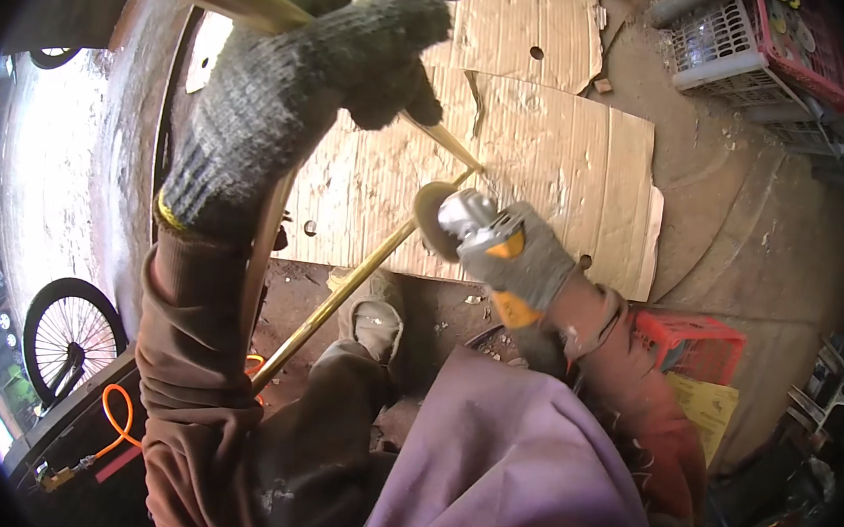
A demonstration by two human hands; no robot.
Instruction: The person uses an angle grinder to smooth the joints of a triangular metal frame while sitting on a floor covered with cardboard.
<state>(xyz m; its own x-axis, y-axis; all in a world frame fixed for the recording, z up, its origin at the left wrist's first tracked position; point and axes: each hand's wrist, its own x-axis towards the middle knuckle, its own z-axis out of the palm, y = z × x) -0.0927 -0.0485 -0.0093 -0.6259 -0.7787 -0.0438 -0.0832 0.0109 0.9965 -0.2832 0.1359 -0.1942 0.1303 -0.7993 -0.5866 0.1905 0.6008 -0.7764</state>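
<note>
My left hand (291, 92), in a dark grey knit glove, is closed around a frame of gold-coloured metal tubes (333, 306). One tube slants from the lower left up to a pointed joint near the middle; another runs from the upper left into the glove. My right hand (542, 264), in a lighter grey glove, grips an angle grinder (469, 212) with a silver head and orange-yellow body. The grinder's round disc (430, 216) is at the slanting tube, just below the joint. Whether it touches the metal I cannot tell. The glove hides part of the frame.
Flattened cardboard (571, 166) covers the floor ahead. My shoe (373, 325) stands at its near edge. Crates (716, 63) are stacked at the upper right, and a red crate (691, 342) sits beside my right arm. At left are a bicycle wheel (74, 343) and an orange hose (112, 417).
</note>
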